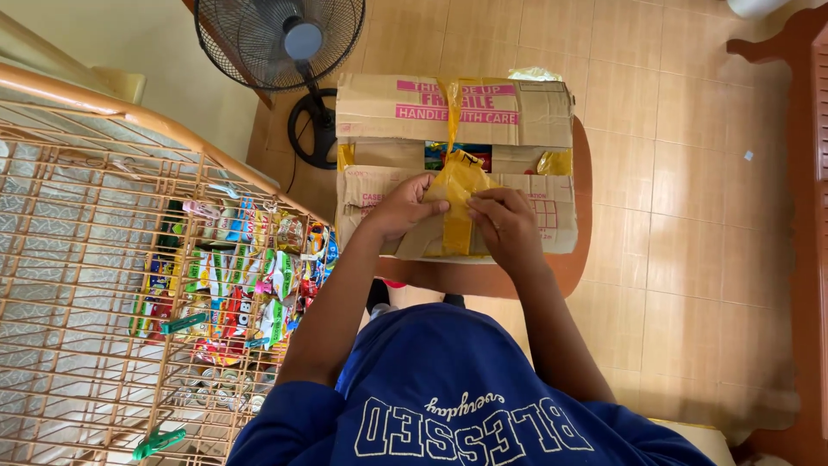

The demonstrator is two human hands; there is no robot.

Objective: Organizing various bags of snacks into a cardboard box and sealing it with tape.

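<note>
A brown cardboard box lies on a small round wooden table, its top flaps partly apart with colourful contents showing in the gap. A strip of yellow packing tape runs across the flaps and is lifted and crumpled at the near flap. My left hand pinches the tape's left side, thumb on top, while resting on the near flap. My right hand grips the tape's right side just beside it. Both hands meet at the box's near edge.
An orange wire rack fills the left side, hung with several colourful snack packets and green clips. A black standing fan stands behind the box. Beige tiled floor lies to the right, with dark wooden furniture at the far right edge.
</note>
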